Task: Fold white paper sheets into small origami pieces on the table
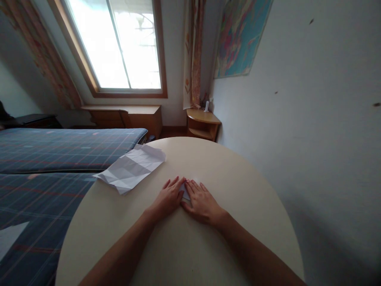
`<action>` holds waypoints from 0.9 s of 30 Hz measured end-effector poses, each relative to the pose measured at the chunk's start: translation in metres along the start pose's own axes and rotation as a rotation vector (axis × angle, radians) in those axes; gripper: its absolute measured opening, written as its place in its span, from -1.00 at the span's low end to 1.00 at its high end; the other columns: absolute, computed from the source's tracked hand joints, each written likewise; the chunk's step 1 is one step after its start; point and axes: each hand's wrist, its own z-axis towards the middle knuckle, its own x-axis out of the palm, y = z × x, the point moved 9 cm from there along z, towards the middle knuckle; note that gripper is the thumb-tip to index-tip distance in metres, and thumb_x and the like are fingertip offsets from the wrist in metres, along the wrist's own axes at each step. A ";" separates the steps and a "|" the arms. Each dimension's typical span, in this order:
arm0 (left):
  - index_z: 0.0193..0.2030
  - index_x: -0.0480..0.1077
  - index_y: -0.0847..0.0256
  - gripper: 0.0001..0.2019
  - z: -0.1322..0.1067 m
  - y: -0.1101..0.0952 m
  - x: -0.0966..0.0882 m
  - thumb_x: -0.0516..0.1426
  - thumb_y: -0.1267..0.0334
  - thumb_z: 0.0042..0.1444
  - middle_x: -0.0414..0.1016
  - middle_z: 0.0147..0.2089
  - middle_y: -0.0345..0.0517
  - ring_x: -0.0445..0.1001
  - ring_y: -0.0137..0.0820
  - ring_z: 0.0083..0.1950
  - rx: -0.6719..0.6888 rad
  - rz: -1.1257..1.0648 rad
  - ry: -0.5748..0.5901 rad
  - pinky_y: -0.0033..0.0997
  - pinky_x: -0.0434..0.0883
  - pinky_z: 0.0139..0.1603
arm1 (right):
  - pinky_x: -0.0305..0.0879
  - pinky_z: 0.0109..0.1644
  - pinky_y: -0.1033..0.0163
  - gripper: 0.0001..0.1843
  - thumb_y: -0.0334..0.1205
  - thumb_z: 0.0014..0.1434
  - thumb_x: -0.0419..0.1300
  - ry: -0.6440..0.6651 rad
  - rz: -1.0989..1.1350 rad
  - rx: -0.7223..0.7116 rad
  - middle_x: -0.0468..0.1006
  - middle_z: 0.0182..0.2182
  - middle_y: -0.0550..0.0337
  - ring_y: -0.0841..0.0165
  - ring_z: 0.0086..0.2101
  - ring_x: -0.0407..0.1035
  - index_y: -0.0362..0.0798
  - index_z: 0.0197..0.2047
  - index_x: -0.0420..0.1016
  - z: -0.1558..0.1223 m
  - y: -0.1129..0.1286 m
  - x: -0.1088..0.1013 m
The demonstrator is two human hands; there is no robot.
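My left hand (168, 197) and my right hand (201, 202) lie flat side by side on a round cream table (238, 174), fingers stretched forward. Between and under them sits a small folded white paper (185, 192), mostly hidden; both hands press on it. A larger creased white sheet (132, 167) lies unfolded at the table's left edge, a hand's length from my left hand.
A bed with a dark plaid cover (59, 159) runs along the left of the table. A white wall stands close on the right. Behind are a window, a low wooden cabinet (125, 115) and a small corner shelf (203, 124).
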 end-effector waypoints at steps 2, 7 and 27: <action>0.40 0.08 0.19 -0.50 -0.001 0.000 -0.001 -0.11 0.24 0.33 0.17 0.42 -0.04 0.02 -0.23 0.47 -0.005 0.016 -0.006 -0.04 -0.01 0.45 | -0.29 0.44 -0.05 -0.19 0.12 0.33 -0.10 0.014 -0.009 0.018 -0.05 0.40 -0.12 0.13 0.38 -0.18 -0.29 0.43 -0.04 -0.002 0.002 -0.001; 0.40 0.08 0.20 -0.49 -0.002 -0.001 -0.002 -0.09 0.26 0.32 0.18 0.41 -0.02 0.01 -0.19 0.47 -0.004 0.042 -0.022 -0.02 0.01 0.44 | -0.16 0.41 -0.09 -0.19 0.10 0.29 0.02 0.072 -0.036 0.073 0.02 0.37 -0.23 0.03 0.36 -0.09 -0.35 0.39 0.09 -0.021 0.007 -0.006; 0.32 0.18 0.25 -0.49 -0.007 0.000 -0.019 0.06 0.28 0.24 0.39 0.27 0.14 0.33 -0.17 0.32 -0.050 -0.027 -0.231 0.00 0.16 0.37 | 0.23 0.25 0.04 -0.42 -0.17 0.12 0.30 -0.288 0.203 -0.116 0.40 0.12 -0.10 0.16 0.13 0.30 -0.08 0.20 0.37 -0.005 -0.019 -0.033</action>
